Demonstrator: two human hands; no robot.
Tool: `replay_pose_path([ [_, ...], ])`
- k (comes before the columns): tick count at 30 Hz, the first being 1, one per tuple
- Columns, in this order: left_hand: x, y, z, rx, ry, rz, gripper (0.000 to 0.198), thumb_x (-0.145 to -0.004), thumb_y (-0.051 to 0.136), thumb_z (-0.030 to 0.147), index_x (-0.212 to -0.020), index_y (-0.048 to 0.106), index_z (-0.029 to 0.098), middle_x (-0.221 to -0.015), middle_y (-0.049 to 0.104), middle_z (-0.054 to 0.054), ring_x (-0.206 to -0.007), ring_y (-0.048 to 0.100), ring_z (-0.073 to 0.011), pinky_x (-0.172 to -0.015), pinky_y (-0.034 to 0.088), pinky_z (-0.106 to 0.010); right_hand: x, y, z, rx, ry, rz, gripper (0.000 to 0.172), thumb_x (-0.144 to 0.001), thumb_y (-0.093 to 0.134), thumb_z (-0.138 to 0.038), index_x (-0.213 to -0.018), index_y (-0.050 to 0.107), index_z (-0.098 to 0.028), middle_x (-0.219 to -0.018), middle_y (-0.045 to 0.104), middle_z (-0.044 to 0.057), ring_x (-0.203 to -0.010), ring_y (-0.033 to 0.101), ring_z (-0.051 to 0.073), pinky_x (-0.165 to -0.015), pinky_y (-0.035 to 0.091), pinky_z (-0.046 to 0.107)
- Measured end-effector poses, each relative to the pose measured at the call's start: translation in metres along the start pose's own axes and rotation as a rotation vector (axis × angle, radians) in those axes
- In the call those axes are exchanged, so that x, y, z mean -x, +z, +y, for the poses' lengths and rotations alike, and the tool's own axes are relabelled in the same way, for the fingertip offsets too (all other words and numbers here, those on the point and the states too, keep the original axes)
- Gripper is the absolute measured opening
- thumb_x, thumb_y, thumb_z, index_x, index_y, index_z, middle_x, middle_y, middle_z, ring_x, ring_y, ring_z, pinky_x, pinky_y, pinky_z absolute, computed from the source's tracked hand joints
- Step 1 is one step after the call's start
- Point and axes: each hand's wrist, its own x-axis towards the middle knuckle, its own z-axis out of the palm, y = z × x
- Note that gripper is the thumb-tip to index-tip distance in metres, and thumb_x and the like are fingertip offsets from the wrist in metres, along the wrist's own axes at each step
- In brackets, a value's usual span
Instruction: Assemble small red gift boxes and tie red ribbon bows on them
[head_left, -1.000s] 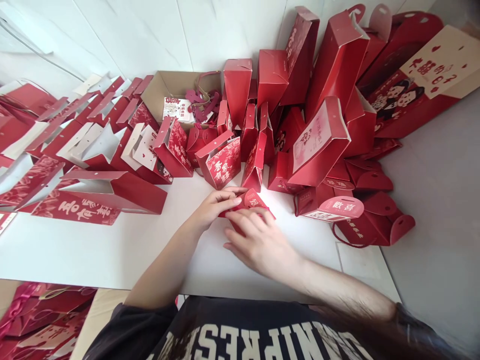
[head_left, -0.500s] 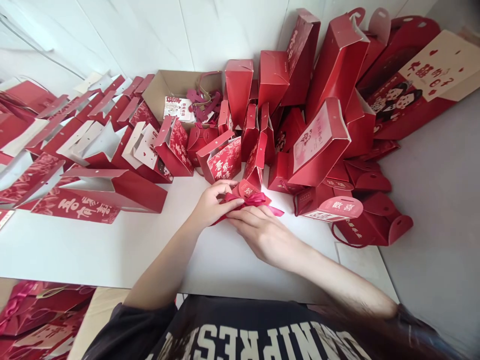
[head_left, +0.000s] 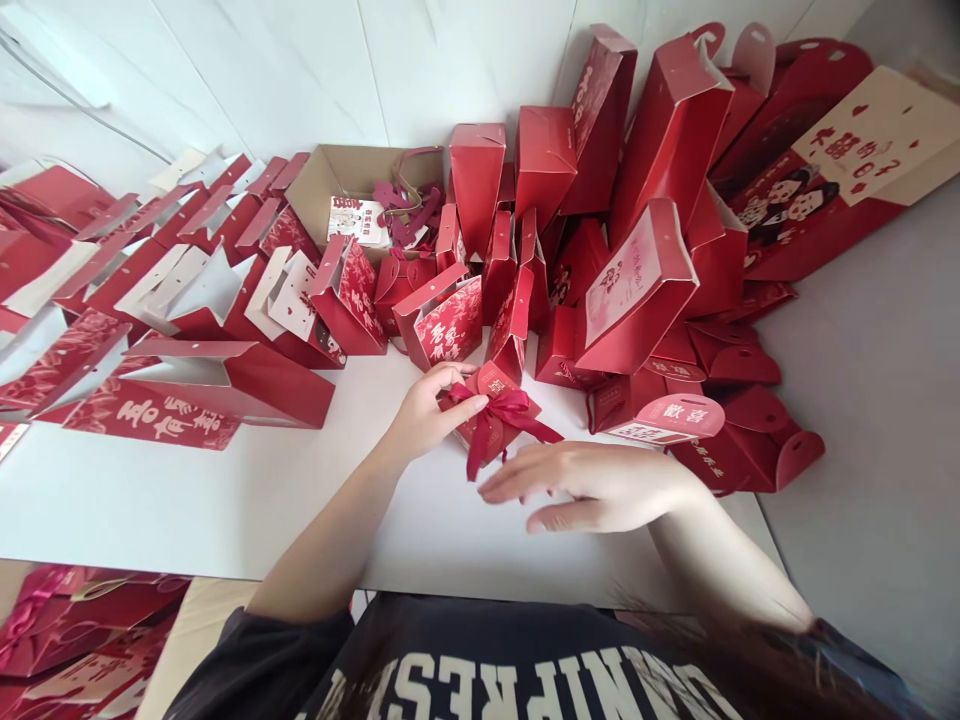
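A small red gift box point(head_left: 486, 438) with gold print stands on the white table, tied with a dark red ribbon bow point(head_left: 510, 405) whose tails hang over its front and right side. My left hand point(head_left: 431, 410) grips the box's left side, its thumb lying against the bow. Just in front and to the right, my right hand point(head_left: 577, 485) is in the air, apart from the box, with fingers stretched and nothing in them. Red printed paper bags point(head_left: 442, 320) stand close behind the box.
Rows of red gift bags point(head_left: 232, 385) fill the left side. A cardboard box point(head_left: 315, 185) at the back holds cards and ribbons. Taller red boxes point(head_left: 667, 120) and handled boxes point(head_left: 750, 440) crowd the right. A bin of ribboned boxes point(head_left: 90, 630) sits below the table's left edge.
My right hand has let go of the bow and moved right and toward me, its fingers opening. The bow and its hanging tails now show; my left hand stays at the box.
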Motion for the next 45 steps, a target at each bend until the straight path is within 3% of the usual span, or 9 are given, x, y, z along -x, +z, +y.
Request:
replay_pose_path([
  [3, 0.0, 0.002, -0.002, 0.009, -0.015, 0.037, 0.033, -0.084, 0.07, 0.042, -0.069, 0.052, 0.019, -0.124, 0.063, -0.01, -0.121, 0.059, -0.0271, -0.104, 0.044, -0.043, 0.007, -0.004, 0.0, -0.171, 0.062, -0.029, 0.033, -0.098, 0.057, -0.03, -0.129, 0.065, -0.019, -0.112, 0.075, 0.01, -0.092, 0.072, 0.019, -0.079, 0.055, 0.029],
  [9, 0.002, 0.0, 0.001, -0.02, 0.03, -0.095, 0.033, -0.074, 0.08, 0.034, -0.078, 0.051, 0.019, -0.13, 0.06, -0.011, -0.12, 0.06, -0.0279, -0.102, 0.047, -0.044, 0.0, -0.007, 0.018, -0.496, 0.354, 0.617, 0.038, -0.097, 0.057, -0.046, -0.125, 0.054, -0.02, -0.058, 0.061, -0.005, -0.052, 0.056, 0.01, -0.049, 0.041, 0.02],
  [14, 0.002, -0.004, 0.003, -0.038, 0.014, -0.156, 0.035, -0.071, 0.083, 0.035, -0.082, 0.054, 0.019, -0.134, 0.057, -0.011, -0.125, 0.057, -0.0295, -0.105, 0.046, -0.045, -0.006, -0.015, 0.037, -0.618, 0.487, 0.46, 0.034, -0.09, 0.064, -0.052, -0.099, 0.057, -0.019, -0.047, 0.058, -0.007, -0.035, 0.041, 0.006, -0.034, 0.022, 0.017],
  [20, 0.001, -0.003, 0.0, -0.03, -0.001, -0.145, 0.036, -0.07, 0.083, 0.037, -0.087, 0.056, 0.019, -0.135, 0.057, -0.011, -0.127, 0.056, -0.0304, -0.103, 0.048, -0.044, -0.003, -0.021, 0.041, -0.633, 0.477, 0.267, 0.038, -0.089, 0.065, -0.053, -0.097, 0.064, -0.016, -0.049, 0.064, -0.002, -0.032, 0.041, 0.006, -0.032, 0.028, 0.017],
  [28, -0.001, -0.012, 0.005, -0.045, 0.057, -0.266, 0.045, -0.064, 0.087, 0.036, -0.088, 0.054, 0.019, -0.14, 0.053, -0.013, -0.127, 0.055, -0.0316, -0.104, 0.047, -0.045, -0.004, -0.019, 0.045, -0.565, 0.383, 0.328, 0.041, -0.091, 0.061, -0.056, -0.09, 0.065, -0.015, -0.05, 0.056, -0.005, -0.038, 0.039, 0.005, -0.036, 0.027, 0.018],
  [32, -0.002, -0.013, 0.002, -0.031, 0.063, -0.23, 0.027, -0.084, 0.07, 0.041, -0.08, 0.054, 0.019, -0.134, 0.056, -0.012, -0.128, 0.055, -0.0292, -0.105, 0.045, -0.044, -0.004, -0.017, 0.045, -0.479, 0.328, 0.424, 0.041, -0.092, 0.059, -0.055, -0.082, 0.065, -0.016, -0.053, 0.05, -0.006, -0.046, 0.041, 0.007, -0.046, 0.035, 0.021],
  [37, -0.002, -0.008, -0.001, -0.135, 0.179, -0.011, 0.027, -0.091, 0.061, 0.034, -0.069, 0.054, 0.019, -0.13, 0.057, -0.01, -0.129, 0.053, -0.025, -0.112, 0.039, -0.041, -0.008, -0.013, 0.048, -0.044, 0.241, 0.678, 0.029, -0.093, 0.063, -0.044, -0.081, 0.071, -0.019, -0.097, 0.061, 0.005, -0.087, 0.06, 0.016, -0.083, 0.049, 0.032],
  [41, -0.002, -0.006, 0.001, -0.18, 0.192, 0.005, 0.023, -0.087, 0.065, 0.032, -0.071, 0.055, 0.019, -0.135, 0.055, -0.009, -0.13, 0.052, -0.0257, -0.113, 0.04, -0.043, -0.011, -0.009, 0.055, 0.031, 0.214, 0.777, 0.021, -0.092, 0.064, -0.039, -0.083, 0.07, -0.021, -0.135, 0.051, 0.009, -0.132, 0.048, 0.025, -0.113, 0.036, 0.045],
  [45, -0.001, -0.008, 0.001, -0.178, 0.209, -0.013, 0.018, -0.085, 0.068, 0.029, -0.076, 0.056, 0.02, -0.136, 0.055, -0.01, -0.13, 0.053, -0.0261, -0.112, 0.041, -0.044, -0.011, -0.01, 0.052, -0.006, 0.251, 0.697, 0.021, -0.094, 0.062, -0.038, -0.085, 0.071, -0.021, -0.135, 0.055, 0.009, -0.124, 0.057, 0.023, -0.11, 0.041, 0.044],
])
